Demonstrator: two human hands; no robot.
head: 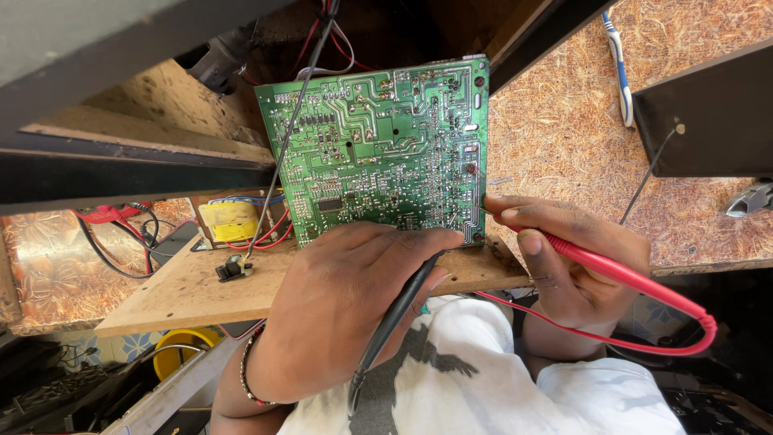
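Behind the left hand [346, 310], clamped on a black probe [394, 318], its tip hides.

Left hand [346, 298] knuckles up, fingers curled closed; right hand [564, 258] pinched shut.

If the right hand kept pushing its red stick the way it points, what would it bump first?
Most likely the green circuit board: the right hand aims the red probe at its right edge, and the tip already looks almost touching.

Green glossy circuit board [378, 149], lacquered, dotted with shiny metal solder. Red smooth plastic probe [620, 278] in right hand [576, 266]; black matt plastic probe [394, 318] in left hand [346, 306]. Rough bare chipboard shelf [185, 294]. Coarse fibrous particle-board panel [564, 137].
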